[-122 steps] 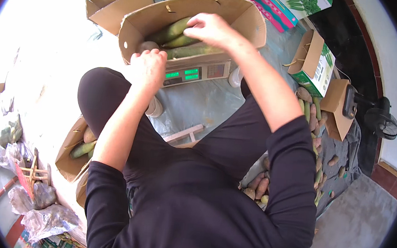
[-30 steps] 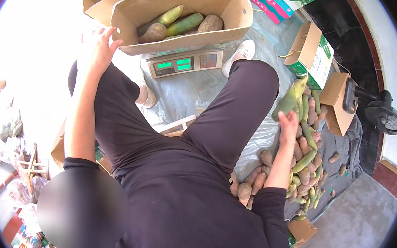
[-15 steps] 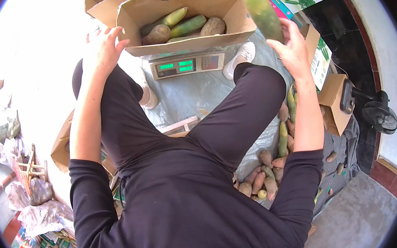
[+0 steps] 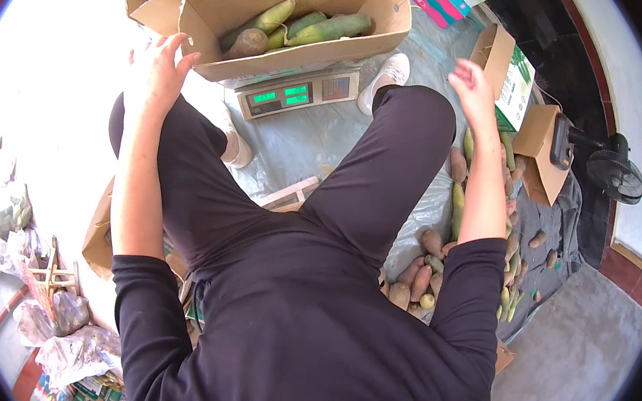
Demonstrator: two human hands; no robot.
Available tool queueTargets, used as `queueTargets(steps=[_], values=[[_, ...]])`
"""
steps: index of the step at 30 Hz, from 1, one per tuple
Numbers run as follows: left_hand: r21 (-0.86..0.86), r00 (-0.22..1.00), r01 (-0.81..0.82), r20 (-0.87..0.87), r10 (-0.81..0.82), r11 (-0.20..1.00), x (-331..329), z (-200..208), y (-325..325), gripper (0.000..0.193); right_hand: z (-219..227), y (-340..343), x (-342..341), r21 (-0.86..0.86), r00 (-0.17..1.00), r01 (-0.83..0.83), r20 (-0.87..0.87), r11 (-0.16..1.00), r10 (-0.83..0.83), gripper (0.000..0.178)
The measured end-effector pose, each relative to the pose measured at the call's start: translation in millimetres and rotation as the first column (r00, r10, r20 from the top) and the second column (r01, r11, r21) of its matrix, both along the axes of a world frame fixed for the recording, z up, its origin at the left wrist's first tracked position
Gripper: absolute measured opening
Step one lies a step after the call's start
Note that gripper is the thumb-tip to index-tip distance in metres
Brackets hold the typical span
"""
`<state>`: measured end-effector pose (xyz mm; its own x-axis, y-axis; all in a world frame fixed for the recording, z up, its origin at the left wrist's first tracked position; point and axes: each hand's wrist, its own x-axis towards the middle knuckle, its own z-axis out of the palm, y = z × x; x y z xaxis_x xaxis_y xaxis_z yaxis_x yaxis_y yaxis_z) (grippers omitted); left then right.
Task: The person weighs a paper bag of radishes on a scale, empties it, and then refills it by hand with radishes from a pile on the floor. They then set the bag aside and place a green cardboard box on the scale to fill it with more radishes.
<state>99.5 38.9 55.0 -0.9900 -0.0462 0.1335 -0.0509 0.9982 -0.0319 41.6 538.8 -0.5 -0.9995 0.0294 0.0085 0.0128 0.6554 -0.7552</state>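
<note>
My left hand (image 4: 157, 71) is at the near left corner of an open cardboard box (image 4: 229, 70), fingers apart; whether it touches the box is hard to tell. Inside the box lie several long green radishes (image 4: 328, 31) and a rounder brown root vegetable (image 4: 248, 43). The box rests on a digital scale (image 4: 300, 94) with a lit green display. To the right of the box, my right hand (image 4: 474, 92) is in the air with loosely curled fingers and nothing in it.
Green and reddish-brown root vegetables (image 4: 421, 282) are heaped beside my right leg. Cardboard boxes (image 4: 540, 155) and a black fan (image 4: 615, 176) stand further right. At the left are plastic bags (image 4: 75, 351) and a small wooden stool (image 4: 53, 276). Plastic sheeting (image 4: 279, 151) covers the floor.
The green radish that my right hand held has left it, and one more lies across the right part of the box. My right hand is now bare and slightly lower.
</note>
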Motion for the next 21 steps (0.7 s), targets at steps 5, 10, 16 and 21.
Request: queueTargets(steps=[5,10,16,21], values=[[-0.021,0.999,0.023,-0.04,-0.024,1.0,-1,-9,-3,0.037,-114,51,100,0.199,0.966,0.086,0.223,0.976,-0.131,0.024],[-0.027,0.999,0.018,-0.04,-0.019,0.999,4,-7,-9,0.036,-186,24,227,0.064,0.942,-0.029,0.335,0.998,0.006,0.029],[-0.025,0.998,0.035,-0.044,-0.036,0.999,1,-12,-7,0.036,-224,-4,305,-0.177,0.715,0.384,0.678,0.906,-0.17,0.034],[-0.035,1.0,0.021,0.002,-0.021,0.999,2,-7,-2,0.037,-206,-14,309,-0.205,0.611,0.54,0.762,0.816,-0.213,0.033]])
